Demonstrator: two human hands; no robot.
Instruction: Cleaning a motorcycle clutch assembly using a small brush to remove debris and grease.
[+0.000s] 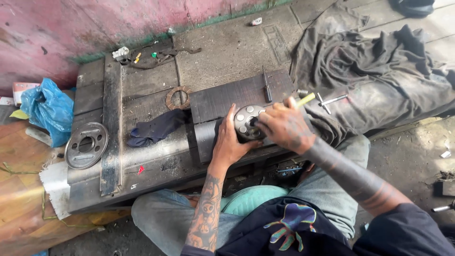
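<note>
Closest to my lens, a dark shirt with a bright printed figure and my grey-trousered knees fill the bottom edge. Above them my left hand lies flat and open, fingers spread against the near side of a round metal disc with several raised bosses, bracing it on a dark ridged block atop the workbench. My right hand is closed around a yellow-handled tool, its working end set at the disc's centre; the tip is hidden, so I think it is a screwdriver but cannot be sure. By my reading the work is mid-way: a friction ring and a larger steel plate already lie apart to the left, while the disc remains under the tool. Beside these sit a dark rag, a T-shaped wrench, a grey cloth and a blue plastic bag.
</note>
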